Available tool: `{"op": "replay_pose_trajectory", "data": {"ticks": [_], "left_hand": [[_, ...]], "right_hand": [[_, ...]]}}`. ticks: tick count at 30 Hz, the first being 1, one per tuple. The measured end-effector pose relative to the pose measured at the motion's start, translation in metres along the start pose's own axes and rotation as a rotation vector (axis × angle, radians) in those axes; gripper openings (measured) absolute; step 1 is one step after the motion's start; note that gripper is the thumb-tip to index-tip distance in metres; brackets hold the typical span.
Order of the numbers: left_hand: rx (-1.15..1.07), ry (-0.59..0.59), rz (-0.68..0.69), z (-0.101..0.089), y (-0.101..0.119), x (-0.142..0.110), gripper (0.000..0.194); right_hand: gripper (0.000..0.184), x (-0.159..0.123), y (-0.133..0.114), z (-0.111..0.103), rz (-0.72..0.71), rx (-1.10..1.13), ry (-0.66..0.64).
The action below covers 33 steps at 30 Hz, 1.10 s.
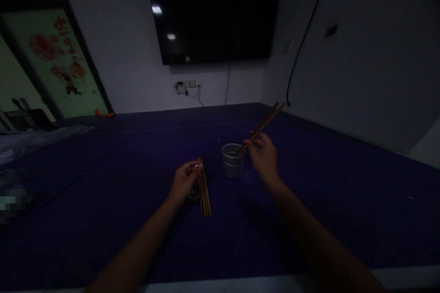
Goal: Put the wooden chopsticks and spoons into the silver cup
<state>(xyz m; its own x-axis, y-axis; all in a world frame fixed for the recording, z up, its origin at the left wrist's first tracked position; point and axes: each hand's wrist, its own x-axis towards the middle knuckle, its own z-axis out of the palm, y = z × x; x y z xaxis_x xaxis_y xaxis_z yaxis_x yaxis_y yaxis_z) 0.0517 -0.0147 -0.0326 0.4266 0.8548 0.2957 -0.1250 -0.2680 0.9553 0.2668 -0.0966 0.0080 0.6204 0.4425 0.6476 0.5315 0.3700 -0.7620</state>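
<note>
Between the fingers of my right hand [264, 158] are two wooden chopsticks [264, 126], slanting up to the right. Their lower end points into the mouth of a metal cup [233, 168], which stands upright on the purple surface. My left hand [185, 179] is closed in a pinch, its fingertips overlapping the upper end of several more chopsticks [205, 197] that lie side by side. A small white glint shows at this pinch, but what the fingers hold is unclear. Partly hidden under the left hand is a dark, glassy object [193, 198].
A wide purple surface [137, 160] reaches to the walls. Clear plastic wrapping [44, 139] lies at the left, near small orange objects [103, 114]. A television [220, 13] hangs above wall sockets [187, 84]; a black cable [305, 32] runs down the right wall.
</note>
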Motion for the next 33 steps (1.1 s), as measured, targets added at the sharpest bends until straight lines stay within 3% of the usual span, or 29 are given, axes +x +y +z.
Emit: {"op": "replay_pose_trajectory", "data": {"ticks": [7,14,23,33], "left_hand": [[0.019,0.027,-0.027,0.002,0.003,-0.002,0.044],[0.027,0.05,-0.033,0.003,0.004,-0.001,0.045],[0.024,0.039,-0.037,0.002,0.002,-0.002,0.047],[0.037,0.037,-0.051,0.001,0.0,0.0,0.046]], "right_hand": [[0.022,0.0,0.012,0.001,0.003,-0.258,-0.135],[0.025,-0.002,0.014,0.002,-0.083,-0.44,-0.093],[0.024,-0.001,0.022,0.005,-0.049,-0.383,-0.086],[0.034,-0.002,0.014,0.003,0.063,-0.239,-0.04]]}}
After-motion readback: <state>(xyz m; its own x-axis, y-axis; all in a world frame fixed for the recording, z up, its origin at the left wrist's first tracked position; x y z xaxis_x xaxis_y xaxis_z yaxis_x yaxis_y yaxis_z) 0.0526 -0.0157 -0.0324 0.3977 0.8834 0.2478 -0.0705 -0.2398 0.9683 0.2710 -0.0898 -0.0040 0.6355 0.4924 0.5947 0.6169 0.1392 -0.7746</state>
